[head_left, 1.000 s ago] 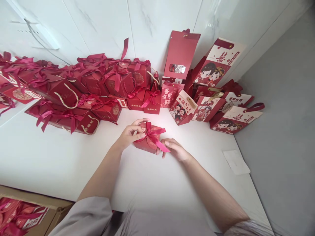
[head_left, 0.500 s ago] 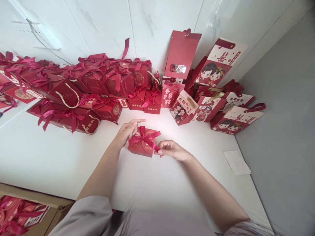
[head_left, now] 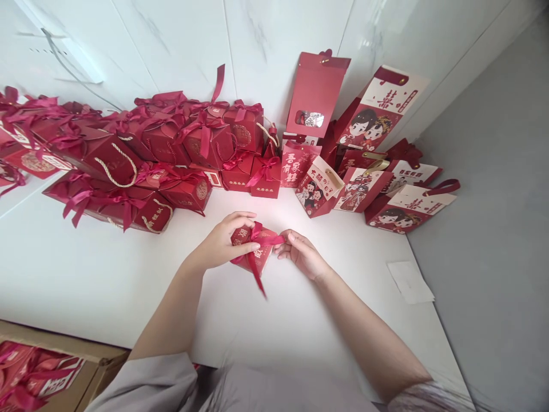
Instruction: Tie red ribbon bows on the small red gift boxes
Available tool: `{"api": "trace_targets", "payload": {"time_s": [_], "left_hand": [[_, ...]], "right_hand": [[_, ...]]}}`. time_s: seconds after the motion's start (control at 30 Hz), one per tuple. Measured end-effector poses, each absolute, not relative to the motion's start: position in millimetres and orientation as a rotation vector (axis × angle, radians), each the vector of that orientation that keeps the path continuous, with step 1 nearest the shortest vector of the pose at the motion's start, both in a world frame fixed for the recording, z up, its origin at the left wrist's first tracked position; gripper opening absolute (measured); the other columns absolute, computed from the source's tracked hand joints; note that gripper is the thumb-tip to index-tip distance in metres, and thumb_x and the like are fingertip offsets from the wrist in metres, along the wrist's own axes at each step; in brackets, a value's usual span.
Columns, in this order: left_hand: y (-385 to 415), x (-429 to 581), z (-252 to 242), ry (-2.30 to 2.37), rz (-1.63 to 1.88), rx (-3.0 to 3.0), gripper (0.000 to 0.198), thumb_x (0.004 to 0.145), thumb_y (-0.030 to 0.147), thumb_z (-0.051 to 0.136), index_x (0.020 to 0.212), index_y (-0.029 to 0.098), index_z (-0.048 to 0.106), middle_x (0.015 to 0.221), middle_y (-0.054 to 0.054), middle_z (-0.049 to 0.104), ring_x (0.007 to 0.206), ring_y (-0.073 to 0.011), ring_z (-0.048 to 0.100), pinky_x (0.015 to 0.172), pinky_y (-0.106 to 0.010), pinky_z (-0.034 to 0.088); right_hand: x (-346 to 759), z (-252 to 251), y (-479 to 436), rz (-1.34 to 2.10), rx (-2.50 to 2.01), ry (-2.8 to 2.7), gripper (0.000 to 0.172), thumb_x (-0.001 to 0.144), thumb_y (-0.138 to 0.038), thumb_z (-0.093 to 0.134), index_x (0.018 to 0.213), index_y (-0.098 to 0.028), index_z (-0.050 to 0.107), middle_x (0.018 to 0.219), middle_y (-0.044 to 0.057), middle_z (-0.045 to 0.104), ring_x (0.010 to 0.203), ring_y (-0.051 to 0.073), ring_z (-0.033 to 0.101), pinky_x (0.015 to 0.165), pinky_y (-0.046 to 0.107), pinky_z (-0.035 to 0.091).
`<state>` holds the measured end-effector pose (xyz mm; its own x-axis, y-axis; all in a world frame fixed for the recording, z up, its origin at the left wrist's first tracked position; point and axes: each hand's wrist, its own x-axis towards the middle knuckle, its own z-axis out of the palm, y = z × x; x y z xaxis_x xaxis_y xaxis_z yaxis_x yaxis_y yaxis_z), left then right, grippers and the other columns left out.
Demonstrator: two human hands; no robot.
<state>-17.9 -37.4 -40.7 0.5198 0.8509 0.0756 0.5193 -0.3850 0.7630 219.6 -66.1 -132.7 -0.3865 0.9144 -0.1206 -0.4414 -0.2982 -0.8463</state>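
Note:
A small red gift box (head_left: 246,263) with gold lettering rests on the white table in front of me. Around it runs a crimson ribbon (head_left: 257,273), tied in a bow on top, with one tail hanging toward me. My left hand (head_left: 227,240) is closed over the box's left side, thumb on the top near the knot and fingers along the far side. At the box's right, my right hand (head_left: 302,253) pinches a ribbon end between thumb and forefinger. My left fingers and thumb cover part of the bow.
Stacked red ribboned boxes (head_left: 158,137) line the wall at the back left. Several printed paper gift bags (head_left: 317,186) stand at the back right. White paper (head_left: 410,282) lies near the right edge. An open carton (head_left: 98,372) holds more red boxes at lower left.
My left hand has come down onto the box and grips it. The box has turned a little. My right hand has moved slightly up and right, and now pinches a different-looking stretch of ribbon.

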Motion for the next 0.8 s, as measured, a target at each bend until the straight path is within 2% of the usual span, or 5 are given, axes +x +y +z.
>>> {"api": "trace_targets", "payload": {"time_s": [0.07, 0.3, 0.43, 0.57, 0.8], "left_hand": [[-37, -22, -38, 1.021, 0.558, 2.073, 0.036, 0.084, 0.044, 0.071, 0.115, 0.027, 0.067, 0.143, -0.009, 0.053, 0.135, -0.0294, 0.05, 0.112, -0.044, 0.046], [-33, -36, -37, 0.865, 0.52, 2.066, 0.054, 0.088, 0.034, 0.065, 0.14, 0.036, 0.054, 0.157, -0.005, 0.041, 0.148, -0.0302, 0.034, 0.118, -0.049, 0.04], [-21, -45, -47, 0.78, 0.562, 1.931, 0.052, 0.09, 0.031, 0.053, 0.142, 0.037, 0.054, 0.159, -0.001, 0.038, 0.15, -0.0322, 0.031, 0.119, -0.053, 0.036], [-12, -50, -58, 0.822, 0.569, 1.836, 0.048, 0.09, 0.032, 0.052, 0.137, 0.039, 0.058, 0.16, 0.003, 0.035, 0.151, -0.0322, 0.026, 0.122, -0.054, 0.029], [-14, -45, -59, 0.825, 0.607, 1.781, 0.047, 0.095, 0.045, 0.053, 0.141, 0.036, 0.055, 0.159, 0.0, 0.039, 0.149, -0.03, 0.032, 0.123, -0.048, 0.03]], "right_hand": [[220, -132, -66, 1.809, -0.798, -0.945, 0.038, 0.086, -0.056, 0.07, 0.096, -0.021, 0.062, 0.086, 0.003, 0.069, 0.078, 0.016, 0.065, 0.074, 0.028, 0.052], [228, -130, -67, 1.851, -0.81, -1.078, 0.034, 0.074, -0.046, 0.083, 0.075, -0.018, 0.064, 0.073, 0.001, 0.067, 0.07, 0.015, 0.06, 0.077, 0.03, 0.048], [234, -133, -66, 1.913, -0.783, -1.114, 0.033, 0.078, -0.046, 0.08, 0.078, -0.017, 0.064, 0.076, 0.002, 0.068, 0.071, 0.015, 0.061, 0.078, 0.029, 0.047], [238, -132, -65, 1.966, -0.723, -1.178, 0.03, 0.082, -0.043, 0.078, 0.079, -0.018, 0.062, 0.078, 0.002, 0.069, 0.075, 0.015, 0.063, 0.081, 0.031, 0.047], [240, -122, -66, 2.045, -0.628, -1.345, 0.029, 0.082, -0.039, 0.078, 0.077, -0.018, 0.06, 0.084, 0.003, 0.071, 0.084, 0.018, 0.064, 0.085, 0.034, 0.046]]}}
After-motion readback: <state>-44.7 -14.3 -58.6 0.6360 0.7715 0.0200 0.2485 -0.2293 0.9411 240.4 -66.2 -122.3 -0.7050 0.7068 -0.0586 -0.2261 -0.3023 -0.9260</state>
